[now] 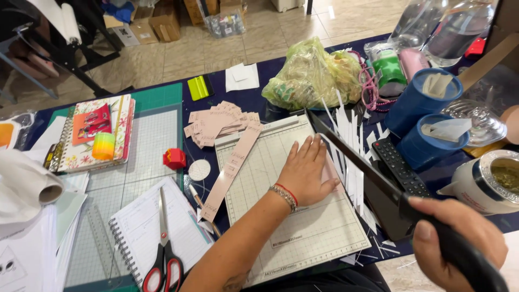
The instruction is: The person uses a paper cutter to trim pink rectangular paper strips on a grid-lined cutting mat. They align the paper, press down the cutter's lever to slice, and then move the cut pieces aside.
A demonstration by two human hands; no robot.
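My left hand [305, 172] lies flat, fingers spread, on a pale pink sheet on the gridded board of a paper trimmer [303, 227]. A red-and-silver bracelet circles that wrist. My right hand [451, 240] is shut on the black handle of the trimmer's blade arm [359, 159], which is raised at an angle above the board's right edge. A long pink strip [232, 170] lies across the board's left edge. A pile of small pink cards [216, 123] sits just beyond the board. White paper offcuts [351, 140] lie under the blade.
Red-handled scissors [162, 254] lie on a spiral notebook on a green cutting mat [146, 140]. A remote control [400, 167], two blue cups [419, 100], a plastic bag [311, 75], a small red block [174, 158] and a floral planner [94, 132] surround the trimmer.
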